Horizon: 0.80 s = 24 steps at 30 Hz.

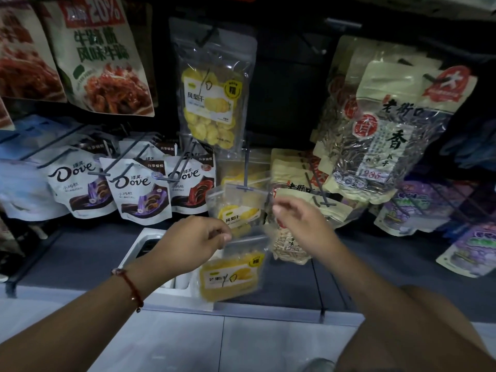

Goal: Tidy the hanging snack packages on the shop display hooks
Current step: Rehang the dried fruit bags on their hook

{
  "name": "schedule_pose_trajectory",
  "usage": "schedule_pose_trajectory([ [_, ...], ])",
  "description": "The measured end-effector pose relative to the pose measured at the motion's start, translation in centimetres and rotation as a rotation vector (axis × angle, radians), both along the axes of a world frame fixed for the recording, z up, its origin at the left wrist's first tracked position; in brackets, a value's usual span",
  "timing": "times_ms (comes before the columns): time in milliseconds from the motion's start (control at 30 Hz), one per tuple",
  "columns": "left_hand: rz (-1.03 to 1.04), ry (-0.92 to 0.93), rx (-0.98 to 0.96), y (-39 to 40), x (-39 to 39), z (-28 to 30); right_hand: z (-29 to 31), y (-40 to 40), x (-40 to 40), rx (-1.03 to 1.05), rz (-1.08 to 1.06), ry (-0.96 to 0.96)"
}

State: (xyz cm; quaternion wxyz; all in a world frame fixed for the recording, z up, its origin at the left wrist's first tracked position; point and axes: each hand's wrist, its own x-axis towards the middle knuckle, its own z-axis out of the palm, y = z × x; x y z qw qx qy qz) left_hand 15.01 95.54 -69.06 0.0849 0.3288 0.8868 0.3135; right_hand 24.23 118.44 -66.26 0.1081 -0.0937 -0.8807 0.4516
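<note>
My left hand (197,241) pinches the top edge of a clear pouch of yellow dried fruit (232,275), which hangs below it and looks blurred. Just above, another clear dried-pineapple pouch (237,208) hangs on a grey display hook (245,170). My right hand (300,226) is close to that pouch's right edge, fingers loosely curled with nothing visibly in them. A larger pineapple pouch (210,87) hangs higher up on its own hook.
Three Dove chocolate bags (139,189) hang to the left. Beige sunflower-seed bags (381,130) hang to the right, purple bags (418,210) beyond them. Red meat-snack bags (102,55) are top left. A white tray (142,245) sits below on the grey shelf.
</note>
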Motion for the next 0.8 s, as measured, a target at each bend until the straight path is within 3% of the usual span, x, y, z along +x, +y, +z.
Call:
schedule_pose_trajectory([
  [133,0.008,0.102,-0.009,0.1,-0.1,0.4,2.6,1.6,-4.1,0.444,0.008,0.150],
  [367,0.032,0.193,-0.057,0.4,-0.2,0.9,3.4,1.6,-11.0,1.036,0.218,-0.179],
  [433,0.033,0.191,-0.045,0.2,-0.4,1.0,3.2,1.5,-12.0,1.036,0.217,-0.230],
  [667,0.077,0.104,0.022,-0.4,-1.0,0.9,2.3,0.9,-12.2,0.655,0.186,-0.190],
  [800,0.064,0.107,0.005,-0.5,-1.1,0.7,1.1,0.9,-12.6,0.621,0.144,-0.245],
])
